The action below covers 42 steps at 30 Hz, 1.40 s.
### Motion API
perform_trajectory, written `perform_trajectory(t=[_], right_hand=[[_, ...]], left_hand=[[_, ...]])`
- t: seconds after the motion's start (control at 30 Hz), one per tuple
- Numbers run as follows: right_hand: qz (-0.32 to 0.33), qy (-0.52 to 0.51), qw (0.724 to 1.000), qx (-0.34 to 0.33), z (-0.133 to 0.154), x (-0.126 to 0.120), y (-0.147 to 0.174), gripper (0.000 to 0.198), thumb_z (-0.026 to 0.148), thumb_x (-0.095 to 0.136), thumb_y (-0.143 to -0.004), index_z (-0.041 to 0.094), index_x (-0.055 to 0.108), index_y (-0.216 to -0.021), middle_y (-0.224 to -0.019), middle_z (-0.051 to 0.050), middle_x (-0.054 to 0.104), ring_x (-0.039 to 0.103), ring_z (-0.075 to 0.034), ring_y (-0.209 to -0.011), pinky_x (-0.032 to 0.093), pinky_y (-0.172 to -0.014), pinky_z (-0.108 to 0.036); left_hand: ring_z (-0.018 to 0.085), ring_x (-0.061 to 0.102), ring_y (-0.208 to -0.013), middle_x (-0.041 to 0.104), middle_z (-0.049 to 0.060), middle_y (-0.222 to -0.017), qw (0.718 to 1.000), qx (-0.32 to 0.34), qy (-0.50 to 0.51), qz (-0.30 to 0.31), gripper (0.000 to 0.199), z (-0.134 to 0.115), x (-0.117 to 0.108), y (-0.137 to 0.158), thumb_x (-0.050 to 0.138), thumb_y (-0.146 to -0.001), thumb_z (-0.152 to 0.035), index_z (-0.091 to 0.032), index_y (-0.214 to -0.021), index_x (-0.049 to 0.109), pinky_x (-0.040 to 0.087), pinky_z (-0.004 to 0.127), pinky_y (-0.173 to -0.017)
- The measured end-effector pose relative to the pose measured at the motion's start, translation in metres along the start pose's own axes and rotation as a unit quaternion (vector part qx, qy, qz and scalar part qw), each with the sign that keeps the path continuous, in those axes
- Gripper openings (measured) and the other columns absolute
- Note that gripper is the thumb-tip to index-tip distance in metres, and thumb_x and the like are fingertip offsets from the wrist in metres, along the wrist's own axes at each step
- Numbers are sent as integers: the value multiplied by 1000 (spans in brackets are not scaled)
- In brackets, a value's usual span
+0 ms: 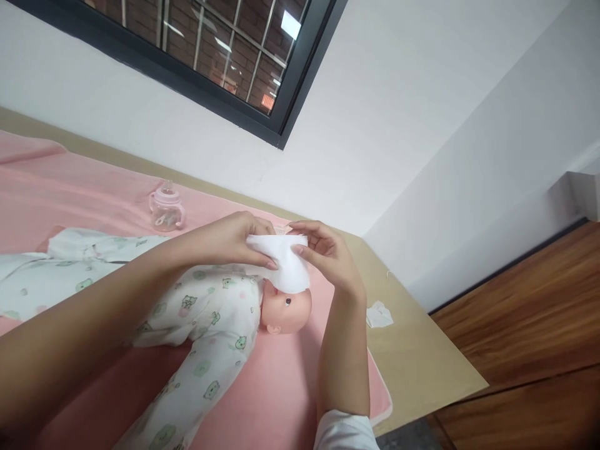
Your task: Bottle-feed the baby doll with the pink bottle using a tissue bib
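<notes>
A white tissue (288,262) is stretched between my two hands, just above a baby doll's head (293,309). My left hand (239,240) pinches its left side between thumb and fingers. At the right edge, the thumb and fingers of my right hand (323,250) grip the same tissue. It hides part of the doll's face; one eye and an ear show below it. The doll lies on its back in a white suit (206,306) printed with green animals, one sleeve stretched toward me.
A pink baby bottle (167,207) with two handles stands beyond the doll on the pink mat (276,387). A crumpled white tissue (379,314) lies on the tan tabletop (417,356) at right. The wall and a dark-framed window (276,125) border the far side.
</notes>
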State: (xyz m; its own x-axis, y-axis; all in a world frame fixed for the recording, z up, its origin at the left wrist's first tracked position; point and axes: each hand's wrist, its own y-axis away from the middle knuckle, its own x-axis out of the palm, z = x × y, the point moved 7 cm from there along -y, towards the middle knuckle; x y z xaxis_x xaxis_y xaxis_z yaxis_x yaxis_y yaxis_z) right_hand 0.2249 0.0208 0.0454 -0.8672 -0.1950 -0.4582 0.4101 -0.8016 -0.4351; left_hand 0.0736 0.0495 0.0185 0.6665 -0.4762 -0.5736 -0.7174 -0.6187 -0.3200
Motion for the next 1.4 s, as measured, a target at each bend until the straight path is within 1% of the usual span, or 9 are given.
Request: perform_trajectory(t=[0.13,0.37,0.5,0.63,0.8,0.97,1.1,1.27,1.4], right_hand=[[-11,-4,1000,18,-6,0,-3,36,38,75,-82,28,66,-116,-126,-5,65,65,-17,-99,58,-82,-31],[8,-14,999,41,-22,12,-10,58,36,72,-83,34,51,-136,-134,-4,56,65,-14,-93,59,-81,-30],[8,-29,998,55,-30,12,-12,69,36,74,-80,35,44,-141,-136,-4,55,65,-14,-93,60,-83,-28],[-34,-36,996,70,-43,-2,-14,74,35,75,-79,35,41,-144,-136,-5,57,66,-14,-94,59,-89,-30],[-113,-62,983,127,-95,-29,-16,68,33,75,-78,27,45,-139,-128,-6,63,67,-14,-91,56,-95,-36],[-164,-79,951,251,-175,-43,-2,47,29,68,-80,21,55,-125,-110,-6,70,68,-13,-85,55,-96,-35],[-170,-79,918,350,-221,-40,20,48,23,72,-77,20,54,-122,-98,-4,72,67,-13,-78,54,-94,-35],[-144,-111,895,408,-246,-30,35,46,22,75,-76,18,55,-118,-95,-6,74,68,-13,-80,54,-93,-32],[-161,-106,892,408,-253,-32,37,44,22,73,-79,18,54,-119,-96,-6,74,67,-11,-77,54,-94,-31]], left_hand=[[24,60,-108,65,4,-117,997,51,-9,-63,31,-10,-6,-1,75,-73,-49,-18,-76,73,49,27,-87],[26,56,-118,66,1,-123,992,38,2,-122,29,-10,-11,-1,75,-74,-47,-22,-88,76,45,29,-98],[25,63,-106,71,2,-112,991,-7,31,-129,38,-1,-13,-1,76,-75,-46,-21,-103,74,48,28,-89],[18,63,-75,69,2,-81,986,-30,100,-132,33,5,-15,1,79,-72,-44,-16,-90,73,46,24,-64],[10,48,-54,54,-3,-59,984,-41,171,-39,28,1,-2,1,80,-66,-36,-15,-69,62,34,21,-49],[14,52,-59,56,-1,-63,992,-93,5,81,30,16,24,-3,74,-71,-43,-17,-66,59,35,23,-50],[15,50,-60,55,-1,-65,985,-105,-81,114,25,24,41,-9,67,-72,-38,-18,-64,55,32,25,-51],[15,42,-56,41,-2,-59,978,-117,-125,122,35,29,51,-12,65,-72,-39,-19,-58,39,26,28,-51],[16,45,-57,44,-1,-60,977,-100,-136,126,34,35,55,-14,64,-73,-42,-20,-60,41,28,29,-52]])
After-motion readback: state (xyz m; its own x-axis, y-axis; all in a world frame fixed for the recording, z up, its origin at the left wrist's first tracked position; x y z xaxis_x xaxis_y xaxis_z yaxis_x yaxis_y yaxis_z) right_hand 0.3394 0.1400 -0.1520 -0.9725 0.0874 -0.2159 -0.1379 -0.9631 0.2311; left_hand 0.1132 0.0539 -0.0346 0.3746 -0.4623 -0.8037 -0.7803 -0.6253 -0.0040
